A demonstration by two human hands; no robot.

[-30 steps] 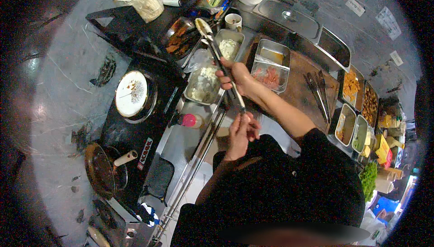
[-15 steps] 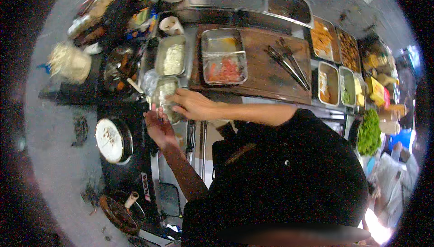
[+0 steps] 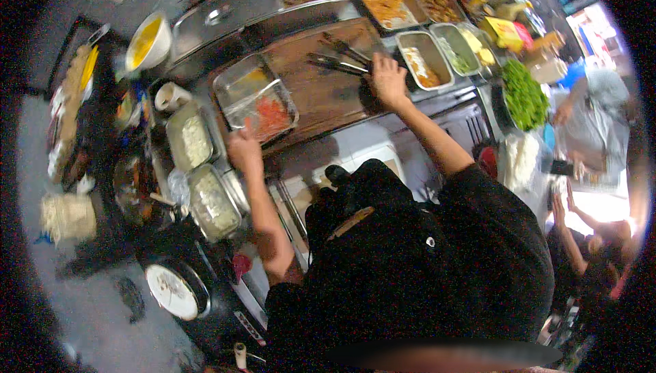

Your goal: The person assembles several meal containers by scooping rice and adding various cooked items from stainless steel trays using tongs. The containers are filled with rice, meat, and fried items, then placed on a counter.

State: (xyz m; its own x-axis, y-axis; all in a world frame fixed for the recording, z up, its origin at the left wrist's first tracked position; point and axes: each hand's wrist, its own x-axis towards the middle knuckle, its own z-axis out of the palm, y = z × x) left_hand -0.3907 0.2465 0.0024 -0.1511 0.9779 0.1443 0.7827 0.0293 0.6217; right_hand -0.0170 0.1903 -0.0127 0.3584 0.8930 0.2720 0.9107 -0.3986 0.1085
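Observation:
My right hand [image 3: 389,80] reaches over the brown wooden board [image 3: 307,45], its fingers curled over the handle ends of metal tongs [image 3: 342,65]. A second dark-tipped utensil lies alongside them. My left hand [image 3: 244,149], smeared by motion, is at the near left edge of a rectangular metal tray [image 3: 292,124]. Whether its fingers grip that rim I cannot tell. Inside the tray are shredded red food [image 3: 270,117] and, beyond a strip of clear wrap, a little yellow food. Two containers of chopped pale food [image 3: 197,139] stand left of my left forearm.
A white bowl of yellow liquid [image 3: 147,44] is at the far left. Pans of orange food [image 3: 384,5] and browned pieces line the back right. Leafy greens [image 3: 525,96] sit at the right. A round white-topped griddle [image 3: 172,291] is at lower left. Other people are at the right.
The view has turned. My hands have left the container of chopped pale food. The right has moved right to the tongs, the left to the tray's near edge.

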